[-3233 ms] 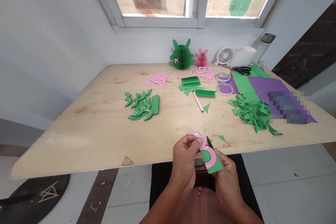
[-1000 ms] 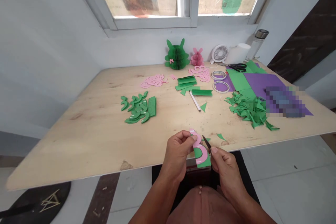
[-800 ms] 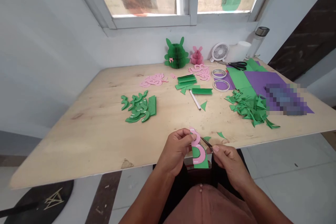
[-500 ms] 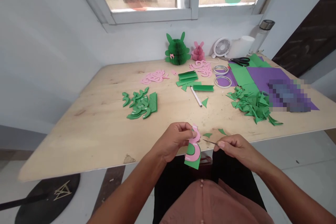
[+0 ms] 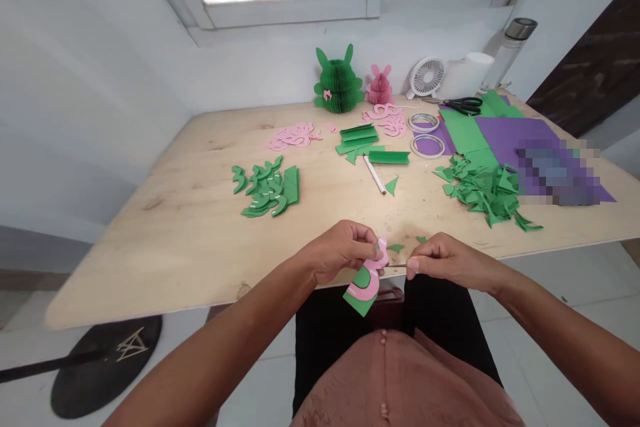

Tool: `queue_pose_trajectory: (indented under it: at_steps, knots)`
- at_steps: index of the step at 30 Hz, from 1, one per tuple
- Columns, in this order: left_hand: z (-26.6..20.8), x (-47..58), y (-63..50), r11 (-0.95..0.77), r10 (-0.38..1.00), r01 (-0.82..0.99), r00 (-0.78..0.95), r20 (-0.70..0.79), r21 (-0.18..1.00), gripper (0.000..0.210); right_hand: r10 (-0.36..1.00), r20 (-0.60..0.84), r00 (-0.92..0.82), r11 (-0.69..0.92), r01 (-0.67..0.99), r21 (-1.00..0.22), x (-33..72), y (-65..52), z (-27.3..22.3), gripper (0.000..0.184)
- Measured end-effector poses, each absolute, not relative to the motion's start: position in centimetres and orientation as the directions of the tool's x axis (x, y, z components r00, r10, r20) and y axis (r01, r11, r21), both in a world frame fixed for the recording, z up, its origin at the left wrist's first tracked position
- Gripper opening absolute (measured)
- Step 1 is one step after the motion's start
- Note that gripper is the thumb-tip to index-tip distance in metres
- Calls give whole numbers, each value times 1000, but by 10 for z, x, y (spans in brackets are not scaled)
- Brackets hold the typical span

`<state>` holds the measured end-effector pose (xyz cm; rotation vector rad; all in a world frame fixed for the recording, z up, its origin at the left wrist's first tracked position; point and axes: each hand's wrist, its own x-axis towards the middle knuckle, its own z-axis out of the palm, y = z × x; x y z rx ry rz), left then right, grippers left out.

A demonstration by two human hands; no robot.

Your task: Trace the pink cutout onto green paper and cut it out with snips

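Observation:
My left hand [image 5: 345,247] pinches a pink curved paper cutout [image 5: 369,288] by its upper end. Behind the cutout lies a piece of green paper [image 5: 361,304] that juts out below it, both over the table's front edge. In my right hand [image 5: 437,257] is a thin pointed metal blade [image 5: 397,265], its handle hidden by the fingers. The blade's tip meets the right edge of the paper, near the notch between the curves. Small green scraps [image 5: 396,248] lie on the table just beyond.
A pile of green scraps [image 5: 485,190] lies right; green curved pieces [image 5: 267,193] lie left. Farther back are pink cutouts [image 5: 295,135], a white pen [image 5: 375,175], tape rolls [image 5: 427,146], black-handled scissors [image 5: 465,105], a fan [image 5: 427,77] and a green paper rabbit [image 5: 339,83].
My right hand has moved left, bringing the blade to the paper. The cutout and green paper have tilted, their lower end swinging left. The head view has shifted slightly downward.

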<state>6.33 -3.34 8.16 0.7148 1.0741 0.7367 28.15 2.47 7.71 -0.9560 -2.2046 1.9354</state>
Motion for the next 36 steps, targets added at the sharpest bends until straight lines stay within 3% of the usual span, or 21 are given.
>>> queue_pose_trajectory:
  at_steps: [15, 36]
  knots:
    - [83, 63, -27, 599, 766, -111, 369, -527, 793, 16, 350, -401, -847, 17, 434, -901, 277, 37, 83, 39]
    - [83, 63, -24, 586, 754, -90, 424, -502, 805, 11, 364, -394, -844, 46, 439, -897, 277, 39, 87, 38]
